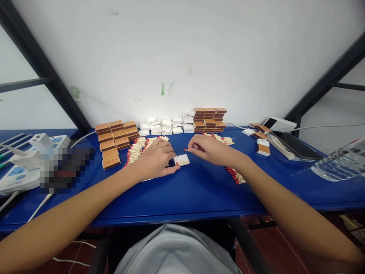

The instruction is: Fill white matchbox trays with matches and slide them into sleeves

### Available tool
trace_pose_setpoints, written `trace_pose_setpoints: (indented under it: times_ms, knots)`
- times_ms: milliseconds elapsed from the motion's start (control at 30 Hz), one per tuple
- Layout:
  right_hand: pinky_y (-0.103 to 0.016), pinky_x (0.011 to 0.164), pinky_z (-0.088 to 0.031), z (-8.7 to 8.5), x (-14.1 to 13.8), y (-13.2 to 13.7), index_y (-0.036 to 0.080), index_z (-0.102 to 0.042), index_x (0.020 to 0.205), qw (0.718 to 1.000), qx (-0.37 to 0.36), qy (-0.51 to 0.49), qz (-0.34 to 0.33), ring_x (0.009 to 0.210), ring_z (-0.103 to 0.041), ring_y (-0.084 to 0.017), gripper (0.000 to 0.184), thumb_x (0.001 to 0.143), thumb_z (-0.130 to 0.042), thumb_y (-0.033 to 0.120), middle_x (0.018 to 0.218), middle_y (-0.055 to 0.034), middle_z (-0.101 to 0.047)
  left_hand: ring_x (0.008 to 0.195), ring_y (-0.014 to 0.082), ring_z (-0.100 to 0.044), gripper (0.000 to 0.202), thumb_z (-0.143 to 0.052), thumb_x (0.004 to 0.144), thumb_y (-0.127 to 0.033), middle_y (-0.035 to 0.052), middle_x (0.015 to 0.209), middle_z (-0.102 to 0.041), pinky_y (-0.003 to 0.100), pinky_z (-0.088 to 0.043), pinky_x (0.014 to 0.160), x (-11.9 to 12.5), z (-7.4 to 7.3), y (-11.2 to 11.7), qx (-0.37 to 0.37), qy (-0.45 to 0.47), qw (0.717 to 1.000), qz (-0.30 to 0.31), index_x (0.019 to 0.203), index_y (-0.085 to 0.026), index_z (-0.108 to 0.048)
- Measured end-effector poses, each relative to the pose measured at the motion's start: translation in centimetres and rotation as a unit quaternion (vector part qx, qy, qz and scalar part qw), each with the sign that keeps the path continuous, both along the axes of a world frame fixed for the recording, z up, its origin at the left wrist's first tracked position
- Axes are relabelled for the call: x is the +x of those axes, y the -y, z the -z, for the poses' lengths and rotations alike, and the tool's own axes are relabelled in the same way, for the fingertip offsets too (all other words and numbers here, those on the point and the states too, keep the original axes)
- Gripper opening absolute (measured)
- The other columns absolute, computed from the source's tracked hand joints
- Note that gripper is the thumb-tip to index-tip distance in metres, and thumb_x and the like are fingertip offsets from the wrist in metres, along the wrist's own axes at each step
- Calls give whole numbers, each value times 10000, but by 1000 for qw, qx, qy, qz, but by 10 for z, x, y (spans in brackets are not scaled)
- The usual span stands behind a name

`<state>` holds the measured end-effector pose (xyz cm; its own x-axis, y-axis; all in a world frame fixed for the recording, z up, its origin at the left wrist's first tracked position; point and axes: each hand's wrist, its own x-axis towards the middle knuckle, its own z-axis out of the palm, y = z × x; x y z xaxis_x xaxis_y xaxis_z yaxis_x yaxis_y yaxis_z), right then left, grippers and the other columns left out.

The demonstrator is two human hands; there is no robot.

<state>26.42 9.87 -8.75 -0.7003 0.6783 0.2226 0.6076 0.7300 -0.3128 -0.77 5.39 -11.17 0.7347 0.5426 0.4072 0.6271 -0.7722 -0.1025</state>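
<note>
A white matchbox tray (184,158) with a few red-tipped matches in it lies on the blue table in front of me. My left hand (158,156) is at its left end, thumb on the near side and fingers on the far side, steadying it. Just right of the tray, my right hand (205,149) pinches a match, whose red head (186,150) points left toward the tray; whether there is more than one I cannot tell. Loose matches (136,150) lie in a pile under and beside my left hand. More matches (236,176) lie beneath my right wrist, partly hidden.
Orange-brown matchboxes (116,137) are stacked at the left, others (209,121) at the back. White empty trays (165,125) stand along the wall. A power strip (21,171) is at far left; at right are a white device (279,124) and a clear plastic bottle (339,161).
</note>
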Motion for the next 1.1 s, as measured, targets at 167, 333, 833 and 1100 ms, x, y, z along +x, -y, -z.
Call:
trace_pose_setpoints:
  times_ms: [167, 333, 833, 1100]
  knots:
    - [-302, 716, -399, 1, -22, 27, 194, -636, 1019, 998, 17, 47, -34, 831, -617, -194, 137, 1079, -527, 252, 1061, -85, -689, 1094, 295, -675, 346, -661, 1019, -491, 113, 1064, -787, 489, -464, 1065, 0, 1, -2, 6, -3, 1000, -5, 1027, -174, -800]
    - [-306, 675, -361, 4, -28, 30, 189, -636, 1037, 993, 55, 103, -22, 820, -626, -200, 161, 1106, -503, 248, 1072, -95, -685, 1092, 294, -679, 364, -654, 1022, -498, 116, 1087, -784, 490, -469, 1057, -1, 2, -3, 14, -7, 1000, -1, 1037, -163, -798]
    - [-332, 721, -416, -7, 28, -31, 166, -725, 963, 986, 99, 53, 122, 849, -651, -240, 188, 1009, -552, 224, 1003, -133, -755, 1094, 304, -682, 366, -671, 1018, -488, 124, 1077, -794, 495, -474, 1052, 0, 1, -1, 11, -3, 1000, 7, 1067, -153, -810]
    - [-311, 693, -428, 12, 53, -65, 153, -768, 935, 981, 38, 107, 156, 810, -673, -223, 202, 972, -583, 225, 953, -123, -786, 1091, 303, -678, 319, -682, 1013, -469, 116, 1057, -795, 493, -473, 1047, -1, 0, 0, 1, 10, 1000, 14, 1056, -186, -821]
